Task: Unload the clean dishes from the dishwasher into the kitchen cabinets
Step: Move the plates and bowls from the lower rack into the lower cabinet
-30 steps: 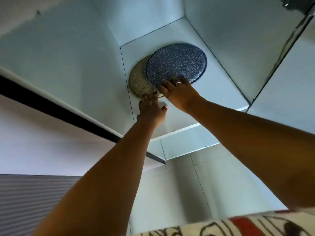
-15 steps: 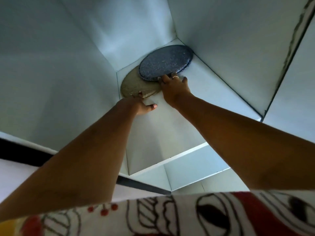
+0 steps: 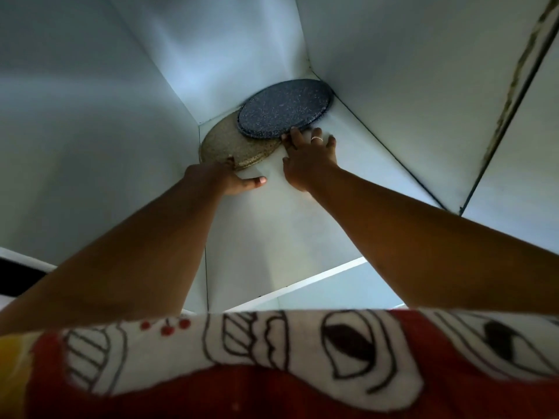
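A dark blue speckled plate (image 3: 284,108) lies on the white cabinet shelf (image 3: 302,225) in the back corner, overlapping a beige speckled plate (image 3: 233,143) to its left. My left hand (image 3: 223,179) rests at the beige plate's near rim, its fingertips on the edge and its thumb stretched out flat on the shelf. Spread flat on the shelf, my right hand (image 3: 308,158), which wears a ring, touches the blue plate's near edge with its fingertips. Neither hand is closed around a plate.
White cabinet walls close in on the left (image 3: 90,131), back (image 3: 236,40) and right (image 3: 423,86). The shelf's front edge (image 3: 302,285) runs below my arms. A patterned red and white garment (image 3: 272,364) fills the bottom of the view.
Both plates have slid deeper into the back corner of the shelf. My hands have gone from holding the rims to lying flat at their near edges. The view has tilted.
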